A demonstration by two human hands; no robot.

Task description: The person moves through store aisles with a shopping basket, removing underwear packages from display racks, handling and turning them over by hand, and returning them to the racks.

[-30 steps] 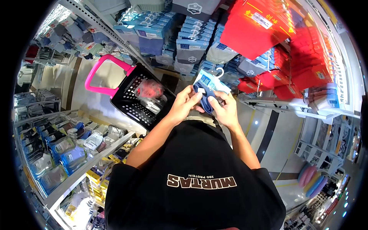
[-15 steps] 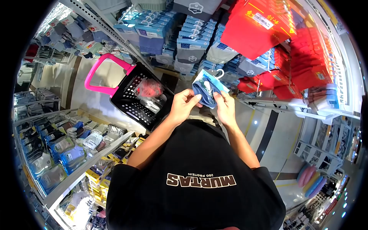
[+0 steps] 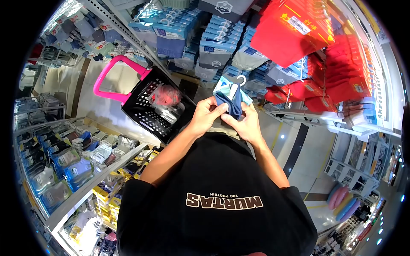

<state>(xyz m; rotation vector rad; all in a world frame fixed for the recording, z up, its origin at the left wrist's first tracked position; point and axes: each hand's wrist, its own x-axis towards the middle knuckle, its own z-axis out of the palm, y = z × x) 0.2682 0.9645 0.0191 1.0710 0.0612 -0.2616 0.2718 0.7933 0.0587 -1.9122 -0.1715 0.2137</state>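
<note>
Right of the basket (image 3: 136,102), left hand (image 3: 206,116) and right hand (image 3: 247,124) pinch the cloth (image 3: 233,106), thumbs now closer, seemingly keeping it folded.

This is a shop: grey cloth garments on blue cards (image 3: 211,62) hang in rows, red cloth garments (image 3: 273,42) bear a white barcode label (image 3: 299,25), and a black perforated plastic basket (image 3: 136,110) (pink-handled) stands near.
</note>
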